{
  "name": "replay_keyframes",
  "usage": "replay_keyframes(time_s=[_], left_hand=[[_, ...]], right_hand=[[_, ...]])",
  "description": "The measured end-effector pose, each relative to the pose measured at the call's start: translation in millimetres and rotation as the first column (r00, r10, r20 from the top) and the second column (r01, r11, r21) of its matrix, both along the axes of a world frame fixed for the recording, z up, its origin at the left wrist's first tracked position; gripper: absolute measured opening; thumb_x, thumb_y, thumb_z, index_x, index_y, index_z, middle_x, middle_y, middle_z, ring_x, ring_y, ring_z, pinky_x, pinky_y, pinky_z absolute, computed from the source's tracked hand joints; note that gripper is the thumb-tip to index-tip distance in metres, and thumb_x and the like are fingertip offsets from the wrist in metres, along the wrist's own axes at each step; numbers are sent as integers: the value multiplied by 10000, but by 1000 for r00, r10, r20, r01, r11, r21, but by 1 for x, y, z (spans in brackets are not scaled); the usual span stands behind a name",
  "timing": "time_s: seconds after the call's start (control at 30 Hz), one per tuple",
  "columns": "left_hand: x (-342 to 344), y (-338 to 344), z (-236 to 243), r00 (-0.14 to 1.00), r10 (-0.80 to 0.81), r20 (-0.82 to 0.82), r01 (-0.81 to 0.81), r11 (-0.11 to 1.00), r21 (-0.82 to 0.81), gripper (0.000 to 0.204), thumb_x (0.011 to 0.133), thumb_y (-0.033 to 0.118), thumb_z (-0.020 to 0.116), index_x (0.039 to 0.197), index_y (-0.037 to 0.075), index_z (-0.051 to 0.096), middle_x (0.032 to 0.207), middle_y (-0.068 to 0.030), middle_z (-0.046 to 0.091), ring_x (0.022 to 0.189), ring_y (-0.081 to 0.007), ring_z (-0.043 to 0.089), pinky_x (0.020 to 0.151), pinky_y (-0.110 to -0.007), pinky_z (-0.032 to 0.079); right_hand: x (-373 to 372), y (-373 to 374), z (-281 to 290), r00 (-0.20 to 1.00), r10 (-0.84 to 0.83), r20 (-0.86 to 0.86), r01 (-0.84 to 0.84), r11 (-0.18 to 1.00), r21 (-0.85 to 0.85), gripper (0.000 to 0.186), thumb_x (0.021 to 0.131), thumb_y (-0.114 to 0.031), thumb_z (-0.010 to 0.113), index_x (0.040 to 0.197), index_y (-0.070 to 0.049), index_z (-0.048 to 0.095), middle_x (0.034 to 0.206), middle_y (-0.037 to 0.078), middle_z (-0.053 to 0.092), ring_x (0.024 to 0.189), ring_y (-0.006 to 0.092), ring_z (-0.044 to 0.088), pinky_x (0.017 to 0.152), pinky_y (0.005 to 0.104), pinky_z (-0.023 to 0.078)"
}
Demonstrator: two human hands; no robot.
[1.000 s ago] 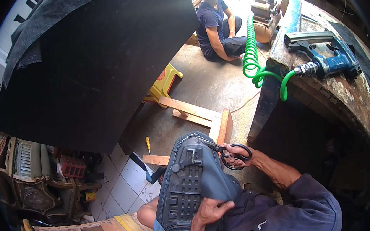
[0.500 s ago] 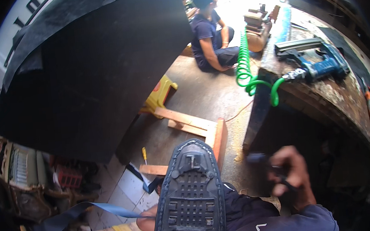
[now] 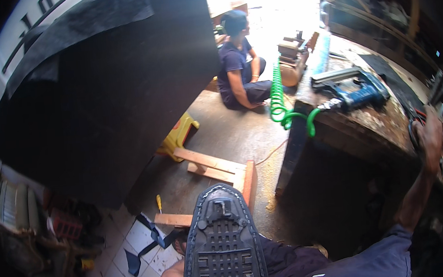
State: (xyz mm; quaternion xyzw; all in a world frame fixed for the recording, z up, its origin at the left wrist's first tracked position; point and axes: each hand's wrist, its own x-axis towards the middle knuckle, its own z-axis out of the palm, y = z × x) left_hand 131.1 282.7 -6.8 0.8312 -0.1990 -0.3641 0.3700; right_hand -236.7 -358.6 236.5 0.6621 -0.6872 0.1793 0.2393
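Scissors [image 3: 414, 126] have gone with the right hand [image 3: 430, 132] from beside the sole [image 3: 223, 248] out to the desk [image 3: 376, 126] at three o'clock, where a second ago they sat against the sole's upper edge. That hand now rests at the desk's far right rim, fingers wrapped round the scissors' handles; only dark loops and a bit of red show, the blades are too blurred to make out. Its forearm runs down to five o'clock into a blue sleeve. The left hand, which earlier pressed the sole near six o'clock, is out of the picture now, so whether it grips anything cannot be told.

At six o'clock the sole lies across the person's lap, tread up and toe pointing to twelve o'clock: black rubber, a grid of square lugs down the middle, a stitched-looking groove round the rim.

On the desk at two o'clock lies a blue nail gun [image 3: 355, 90], its green coiled hose [image 3: 281, 107] dropping off the desk's left edge. Behind the hose, at one o'clock, stands a small compressor [image 3: 291, 60].

On the floor at the centre sits a wooden frame [image 3: 219, 170], a yellow stool [image 3: 179, 134] just beyond it. A large black sheet [image 3: 103, 95] fills ten o'clock. Another person [image 3: 239, 64] sits on the floor at twelve o'clock, facing away.
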Motion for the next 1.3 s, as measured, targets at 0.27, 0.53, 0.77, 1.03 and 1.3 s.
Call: replay_keyframes(time_s=[0.27, 0.53, 0.77, 1.03, 1.3], left_hand=[[-41, -8, 12, 975, 215, 55, -220, 969, 111, 458, 1108, 379, 535, 1354, 10, 648, 1156, -224, 737, 1089, -347, 705, 949, -432, 533], [-37, -17, 18, 923, 385, 3, -374, 896, 239, 449, 1075, 413, 576, 1251, 15, 687, 1015, -233, 737, 931, -389, 703, 821, -462, 545], [24, -12, 37, 878, 410, -245, -320, 886, 336, 481, 1025, 448, 644, 1211, 7, 695, 922, -256, 718, 854, -427, 686, 771, -482, 543], [4, -16, 38, 836, 412, -363, -332, 905, 265, 466, 1029, 405, 662, 1215, -21, 691, 936, -257, 732, 870, -425, 690, 792, -480, 545], [-81, -46, 57, 838, 490, -241, -447, 869, 212, 481, 1034, 384, 670, 1239, -51, 681, 969, -265, 743, 892, -423, 696, 816, -471, 546]], right_hand=[[182, 93, -199, 147, 595, 790, -904, -244, 352, 300, 981, -318, 727, 1131, -59, 734, 1048, 180, 748, 978, 387, 725, 905, 475, 563], [95, 192, -573, 910, -38, 414, -364, -552, 750, 791, 1068, -688, 393, 1536, -70, 549, 1451, 234, 619, 1357, 359, 555, 1172, 451, 386], [93, 208, -535, 878, 435, 198, -71, -291, 954, 323, 1040, -363, 599, 1284, -176, 699, 1059, 179, 756, 1013, 336, 711, 927, 450, 534], [160, 185, -517, 878, 468, 100, -42, -132, 990, 232, 1027, -257, 645, 1209, -145, 735, 1006, 175, 764, 902, 347, 741, 845, 442, 566], [221, 165, -547, 736, 577, 355, -213, -301, 930, 235, 1020, -257, 657, 1194, -122, 739, 988, 171, 766, 892, 336, 744, 836, 433, 566]])
